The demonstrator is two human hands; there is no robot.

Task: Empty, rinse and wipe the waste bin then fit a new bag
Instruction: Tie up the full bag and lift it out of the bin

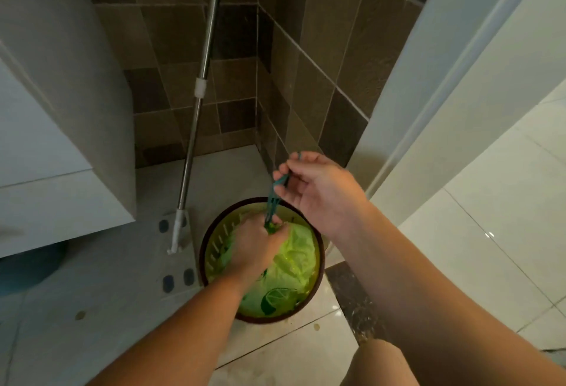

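Bin (pixel 204 251) on floor, under both hands: round, dark rim, slotted yellow-green wall. Bag (pixel 295 258) inside, thin lime plastic, crumpled, w/ dark print near its low edge. Left hand (pixel 257 243) curled round gathered neck, prob. pinning it for tie. Right hand (pixel 317 186) above, fingers pinching teal drawstring (pixel 272 201), taut btw hands — likely cinching bag before lift-out.

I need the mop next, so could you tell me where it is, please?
In the head view the mop leans in the tiled corner, left of the waste bin, its head on the floor beside the white cabinet.
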